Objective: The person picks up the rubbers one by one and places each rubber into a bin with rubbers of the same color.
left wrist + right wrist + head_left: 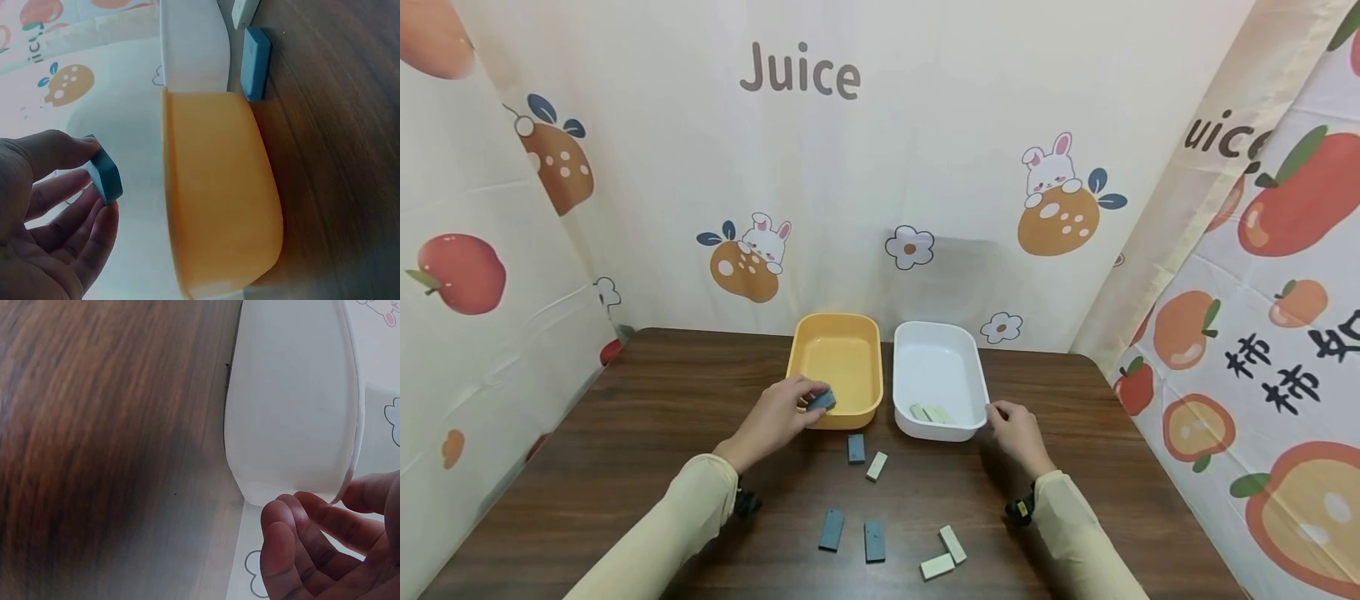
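Observation:
My left hand (778,421) pinches a blue-grey rectangular block (106,174) between thumb and fingertips. In the head view, hand and block are at the near left edge of the yellow bin (842,358); the left wrist view shows the block above rim height, apart from the bin's wall. With thumb and fingers, my right hand (1018,436) pinches the rim of the white bin (936,362) at its near right corner. Inside that bin, a few pale green blocks (937,414) lie at the near end.
Before the bins on the brown wooden table (700,392) lie a blue-grey block (856,448) and a pale green block (876,466). Closer to me are two blue-grey blocks (874,542) and two touching pale green blocks (952,544). A printed curtain (940,167) hangs behind.

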The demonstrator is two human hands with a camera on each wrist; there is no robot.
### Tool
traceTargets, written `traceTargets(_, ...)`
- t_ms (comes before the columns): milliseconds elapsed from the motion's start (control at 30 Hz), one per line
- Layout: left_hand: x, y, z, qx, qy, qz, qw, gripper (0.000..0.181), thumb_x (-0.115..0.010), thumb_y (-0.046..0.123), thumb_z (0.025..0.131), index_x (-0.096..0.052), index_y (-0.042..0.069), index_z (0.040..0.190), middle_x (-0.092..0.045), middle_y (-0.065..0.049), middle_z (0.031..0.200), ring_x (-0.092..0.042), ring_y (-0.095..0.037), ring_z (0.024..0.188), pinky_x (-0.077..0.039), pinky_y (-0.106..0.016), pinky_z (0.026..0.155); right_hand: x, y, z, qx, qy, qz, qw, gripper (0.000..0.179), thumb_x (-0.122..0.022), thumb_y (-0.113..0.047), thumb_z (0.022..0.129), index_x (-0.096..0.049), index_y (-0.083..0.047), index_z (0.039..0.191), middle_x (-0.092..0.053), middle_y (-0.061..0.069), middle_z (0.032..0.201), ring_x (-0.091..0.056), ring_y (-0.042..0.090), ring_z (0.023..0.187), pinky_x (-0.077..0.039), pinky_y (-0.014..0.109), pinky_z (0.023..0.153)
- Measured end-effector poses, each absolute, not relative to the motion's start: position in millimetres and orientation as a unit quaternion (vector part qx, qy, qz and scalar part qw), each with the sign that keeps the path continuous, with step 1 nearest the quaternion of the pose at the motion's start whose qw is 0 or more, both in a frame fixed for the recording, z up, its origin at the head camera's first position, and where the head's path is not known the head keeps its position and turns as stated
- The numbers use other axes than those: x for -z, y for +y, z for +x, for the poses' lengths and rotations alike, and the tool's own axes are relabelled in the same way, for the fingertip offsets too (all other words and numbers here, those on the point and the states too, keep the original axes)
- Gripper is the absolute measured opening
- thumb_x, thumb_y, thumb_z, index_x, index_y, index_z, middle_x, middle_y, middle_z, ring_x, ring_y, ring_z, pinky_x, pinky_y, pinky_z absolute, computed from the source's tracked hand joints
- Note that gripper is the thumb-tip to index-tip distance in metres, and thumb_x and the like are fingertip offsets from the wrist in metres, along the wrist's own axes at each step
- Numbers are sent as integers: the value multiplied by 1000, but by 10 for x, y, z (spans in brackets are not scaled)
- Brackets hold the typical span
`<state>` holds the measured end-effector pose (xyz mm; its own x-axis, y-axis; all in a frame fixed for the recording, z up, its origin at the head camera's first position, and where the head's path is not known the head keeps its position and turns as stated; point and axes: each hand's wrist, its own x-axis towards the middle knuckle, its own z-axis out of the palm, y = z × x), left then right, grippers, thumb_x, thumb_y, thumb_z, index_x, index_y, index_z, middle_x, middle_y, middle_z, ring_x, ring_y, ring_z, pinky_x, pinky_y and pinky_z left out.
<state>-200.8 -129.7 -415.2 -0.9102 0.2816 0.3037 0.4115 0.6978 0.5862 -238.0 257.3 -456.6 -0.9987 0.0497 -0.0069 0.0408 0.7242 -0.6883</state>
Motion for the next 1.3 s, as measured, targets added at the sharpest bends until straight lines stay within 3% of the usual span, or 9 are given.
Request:
traceTargets(300,4212,-1268,-2210,336,-924,-169,66,31,-74,18,86,-70,6,114,-67,-7,103,-63,-20,91,-55,-38,81,4561,2569,-2376,-371,-928,-26,5,35,-47,-23,101,-67,3,112,-67,16,88,-57,16,69,-46,28,62)
traceTargets(733,4294,-1175,-2458,324,-932,-160,12,26,-72,16,87,-72,8,111,-69,-4,102,-61,-16,90,-53,-38,84,4564,2565,-2379,-371,-928,-29,9,34,-47,-23,101,-68,3,111,-66,10,81,-57,16,67,-45,28,61)
traceTargets(1300,4383,-1053,-2700,317,-936,-147,-44,16,-77,16,83,-75,11,97,-70,1,89,-60,-12,80,-51,-29,73,4553,2563,-2370,-365,-931,-27,6,36,-47,-23,101,-67,4,114,-67,13,85,-58,16,68,-47,28,62)
